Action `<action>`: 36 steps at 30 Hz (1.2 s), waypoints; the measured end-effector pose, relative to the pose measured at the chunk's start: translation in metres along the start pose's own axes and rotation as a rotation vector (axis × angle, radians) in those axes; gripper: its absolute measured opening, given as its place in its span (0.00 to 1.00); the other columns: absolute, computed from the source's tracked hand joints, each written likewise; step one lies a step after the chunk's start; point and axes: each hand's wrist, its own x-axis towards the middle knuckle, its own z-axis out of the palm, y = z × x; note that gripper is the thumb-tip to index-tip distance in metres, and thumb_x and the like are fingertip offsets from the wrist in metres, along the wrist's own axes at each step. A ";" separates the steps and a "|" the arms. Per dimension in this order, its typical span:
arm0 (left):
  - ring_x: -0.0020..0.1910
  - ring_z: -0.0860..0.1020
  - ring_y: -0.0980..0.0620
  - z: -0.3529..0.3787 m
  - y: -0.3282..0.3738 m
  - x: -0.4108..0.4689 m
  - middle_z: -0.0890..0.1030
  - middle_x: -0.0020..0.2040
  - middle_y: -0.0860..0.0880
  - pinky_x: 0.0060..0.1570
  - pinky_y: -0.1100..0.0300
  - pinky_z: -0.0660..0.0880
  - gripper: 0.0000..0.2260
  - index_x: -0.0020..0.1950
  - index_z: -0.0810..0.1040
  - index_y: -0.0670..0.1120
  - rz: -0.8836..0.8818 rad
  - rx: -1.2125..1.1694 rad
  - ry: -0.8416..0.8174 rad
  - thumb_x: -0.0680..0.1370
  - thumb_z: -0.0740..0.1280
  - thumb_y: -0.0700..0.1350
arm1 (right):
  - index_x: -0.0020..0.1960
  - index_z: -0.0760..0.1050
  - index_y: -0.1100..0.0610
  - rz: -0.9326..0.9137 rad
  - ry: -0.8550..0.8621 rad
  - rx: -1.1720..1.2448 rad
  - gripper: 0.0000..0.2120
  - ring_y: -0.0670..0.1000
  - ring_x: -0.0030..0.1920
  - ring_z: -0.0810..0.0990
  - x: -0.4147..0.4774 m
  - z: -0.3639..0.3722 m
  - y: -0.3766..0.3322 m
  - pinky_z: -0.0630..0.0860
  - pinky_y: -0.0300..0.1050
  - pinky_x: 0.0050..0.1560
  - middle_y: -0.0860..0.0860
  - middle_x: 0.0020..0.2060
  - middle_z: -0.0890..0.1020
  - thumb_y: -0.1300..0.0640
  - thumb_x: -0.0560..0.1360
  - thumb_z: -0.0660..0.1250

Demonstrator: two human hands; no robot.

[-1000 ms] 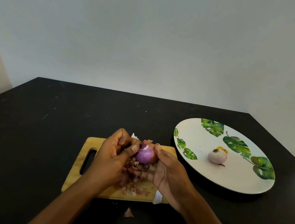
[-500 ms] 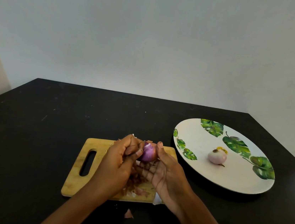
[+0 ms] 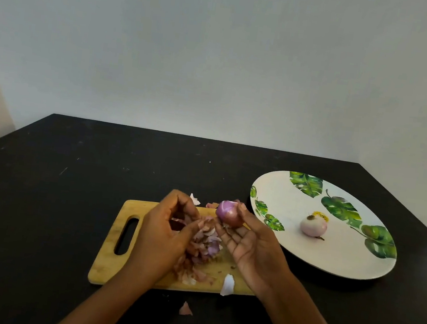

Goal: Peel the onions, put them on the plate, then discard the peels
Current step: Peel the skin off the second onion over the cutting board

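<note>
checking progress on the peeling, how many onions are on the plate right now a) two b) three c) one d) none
c: only one pale peeled onion lies on the plate; the purple onion is off it, held in the right hand.

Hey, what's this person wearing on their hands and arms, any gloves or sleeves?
Nothing visible: the left hand and right hand are bare, with no gloves, rings or watch. Both forearms are bare too, no sleeves in view.
</note>
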 end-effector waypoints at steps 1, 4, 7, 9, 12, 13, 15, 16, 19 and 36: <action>0.41 0.78 0.60 -0.001 -0.002 0.001 0.78 0.39 0.55 0.42 0.69 0.75 0.10 0.41 0.74 0.48 -0.007 0.028 0.028 0.71 0.71 0.36 | 0.62 0.73 0.64 0.012 -0.010 0.010 0.20 0.58 0.54 0.82 -0.001 0.001 0.001 0.82 0.47 0.48 0.64 0.56 0.81 0.58 0.72 0.68; 0.41 0.77 0.62 -0.002 -0.004 0.002 0.78 0.39 0.55 0.42 0.72 0.73 0.11 0.43 0.75 0.49 -0.009 0.071 0.058 0.71 0.70 0.33 | 0.60 0.73 0.65 0.039 -0.051 0.017 0.22 0.59 0.53 0.83 -0.003 0.004 0.002 0.82 0.48 0.50 0.64 0.55 0.81 0.58 0.69 0.70; 0.43 0.78 0.62 -0.001 -0.004 0.001 0.80 0.40 0.55 0.41 0.73 0.73 0.10 0.45 0.77 0.50 0.038 0.071 0.047 0.71 0.71 0.36 | 0.59 0.73 0.65 0.048 -0.075 0.007 0.19 0.59 0.51 0.84 -0.003 0.005 0.003 0.83 0.46 0.47 0.64 0.52 0.83 0.56 0.72 0.68; 0.43 0.79 0.62 0.000 -0.003 -0.001 0.80 0.41 0.56 0.40 0.73 0.73 0.09 0.46 0.77 0.50 0.080 0.058 0.038 0.72 0.72 0.38 | 0.61 0.73 0.64 0.066 -0.089 -0.047 0.22 0.59 0.54 0.83 -0.003 0.005 0.004 0.82 0.46 0.48 0.63 0.54 0.82 0.52 0.72 0.67; 0.44 0.79 0.62 0.002 0.001 -0.003 0.79 0.46 0.60 0.41 0.74 0.73 0.11 0.47 0.77 0.51 0.134 0.026 0.028 0.70 0.73 0.39 | 0.64 0.73 0.63 0.116 -0.118 -0.133 0.28 0.57 0.57 0.82 -0.003 0.005 0.006 0.81 0.46 0.51 0.62 0.55 0.82 0.44 0.72 0.65; 0.44 0.79 0.63 0.002 0.003 -0.004 0.79 0.47 0.61 0.41 0.75 0.72 0.12 0.48 0.76 0.53 0.150 0.020 0.026 0.69 0.74 0.41 | 0.64 0.73 0.62 0.129 -0.121 -0.148 0.30 0.57 0.56 0.82 -0.003 0.006 0.007 0.81 0.45 0.50 0.62 0.55 0.82 0.42 0.71 0.64; 0.46 0.78 0.65 0.002 0.005 -0.004 0.78 0.49 0.63 0.42 0.75 0.72 0.14 0.49 0.74 0.56 0.174 0.018 0.022 0.67 0.74 0.49 | 0.63 0.74 0.62 0.145 -0.129 -0.170 0.31 0.56 0.56 0.82 -0.004 0.007 0.008 0.81 0.45 0.50 0.60 0.54 0.83 0.40 0.70 0.63; 0.47 0.78 0.65 0.002 0.005 -0.005 0.77 0.49 0.64 0.43 0.76 0.72 0.16 0.49 0.74 0.57 0.184 0.024 0.024 0.66 0.75 0.54 | 0.63 0.74 0.62 0.149 -0.137 -0.174 0.30 0.56 0.56 0.82 -0.004 0.007 0.009 0.81 0.45 0.50 0.60 0.54 0.83 0.40 0.71 0.63; 0.48 0.78 0.64 0.003 0.004 -0.006 0.77 0.50 0.64 0.43 0.75 0.72 0.16 0.51 0.73 0.58 0.188 0.041 0.038 0.66 0.71 0.57 | 0.62 0.75 0.62 0.141 -0.162 -0.159 0.27 0.57 0.57 0.82 -0.006 0.008 0.010 0.80 0.48 0.53 0.61 0.55 0.83 0.43 0.73 0.63; 0.44 0.79 0.64 0.006 0.002 -0.012 0.81 0.42 0.54 0.43 0.75 0.72 0.31 0.58 0.67 0.62 0.071 -0.004 0.234 0.64 0.77 0.39 | 0.65 0.71 0.62 0.028 -0.226 0.076 0.26 0.56 0.49 0.85 -0.010 0.013 0.016 0.82 0.43 0.43 0.62 0.53 0.83 0.62 0.68 0.69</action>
